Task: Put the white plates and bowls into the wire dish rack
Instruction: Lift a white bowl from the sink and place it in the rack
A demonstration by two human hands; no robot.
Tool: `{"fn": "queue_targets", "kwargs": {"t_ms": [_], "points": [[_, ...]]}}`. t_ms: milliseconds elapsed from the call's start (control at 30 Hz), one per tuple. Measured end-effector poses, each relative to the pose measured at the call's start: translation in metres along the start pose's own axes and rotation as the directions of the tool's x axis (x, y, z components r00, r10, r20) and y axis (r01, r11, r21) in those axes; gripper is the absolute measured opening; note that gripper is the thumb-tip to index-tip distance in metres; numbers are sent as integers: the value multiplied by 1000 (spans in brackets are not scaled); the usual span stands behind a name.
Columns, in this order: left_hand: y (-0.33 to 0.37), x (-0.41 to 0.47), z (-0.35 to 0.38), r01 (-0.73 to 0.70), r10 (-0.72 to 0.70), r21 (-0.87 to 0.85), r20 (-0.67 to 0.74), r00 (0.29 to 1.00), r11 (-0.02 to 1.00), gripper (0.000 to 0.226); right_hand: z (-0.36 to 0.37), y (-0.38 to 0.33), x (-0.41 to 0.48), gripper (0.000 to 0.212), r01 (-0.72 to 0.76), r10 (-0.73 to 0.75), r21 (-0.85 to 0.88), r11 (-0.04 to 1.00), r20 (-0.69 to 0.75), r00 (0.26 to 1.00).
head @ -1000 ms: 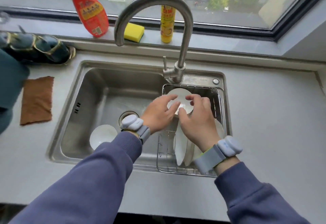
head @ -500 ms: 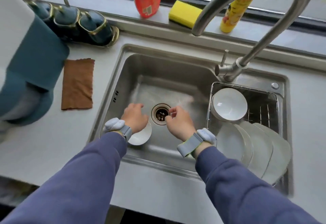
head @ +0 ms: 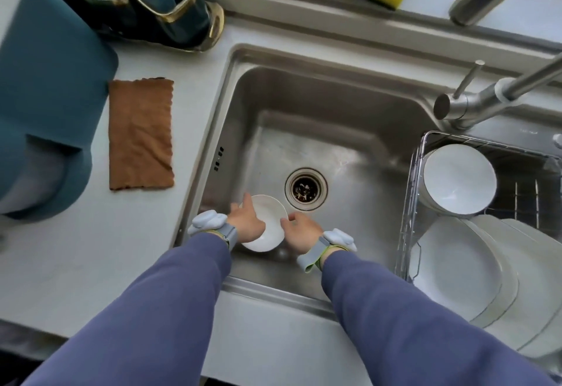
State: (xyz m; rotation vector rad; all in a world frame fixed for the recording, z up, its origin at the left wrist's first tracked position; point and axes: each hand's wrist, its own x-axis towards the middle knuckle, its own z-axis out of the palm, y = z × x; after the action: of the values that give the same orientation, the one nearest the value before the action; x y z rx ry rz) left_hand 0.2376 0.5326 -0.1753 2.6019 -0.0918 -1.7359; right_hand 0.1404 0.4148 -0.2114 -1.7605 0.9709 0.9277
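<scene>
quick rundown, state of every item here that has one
small white bowl: in the sink, tilted, held on both sides
left hand: on the bowl's left rim
right hand: on the bowl's right rim
bowl in rack: leaning, opening toward the camera
plates: on edge, overlapping
wire dish rack: partly loaded
drain: unplugged
sink: no standing water
brown cloth: flat on the counter

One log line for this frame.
both hands on bowl in sink | left hand | right hand | rack: bowl, plates

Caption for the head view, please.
Both hands grip the last white bowl in the sink.
</scene>
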Motion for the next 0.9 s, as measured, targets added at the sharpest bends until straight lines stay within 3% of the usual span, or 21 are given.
{"fn": "queue_targets", "kwargs": {"t_ms": [267,500,667,767,900], "points": [[-5,-2,-9,-54,53,-69,-9,999,996,77,7,0,2,39,71,-72,22,997,3,997],[12,-34,-32,-194,176,-150,-121,977,970,77,-17,-10,-19,47,155,-133,184,971,-126,983],[38,-81,-42,-327,256,-226,-291,922,918,69,-50,-21,-49,40,214,-146,369,904,-204,968],[51,-102,-44,-392,289,-269,-352,890,880,74,-74,-22,-72,44,257,-161,398,881,-259,952],[77,-131,-41,-526,349,-283,-493,797,802,69,-117,-10,-110,50,344,-194,391,854,-375,907]]}}
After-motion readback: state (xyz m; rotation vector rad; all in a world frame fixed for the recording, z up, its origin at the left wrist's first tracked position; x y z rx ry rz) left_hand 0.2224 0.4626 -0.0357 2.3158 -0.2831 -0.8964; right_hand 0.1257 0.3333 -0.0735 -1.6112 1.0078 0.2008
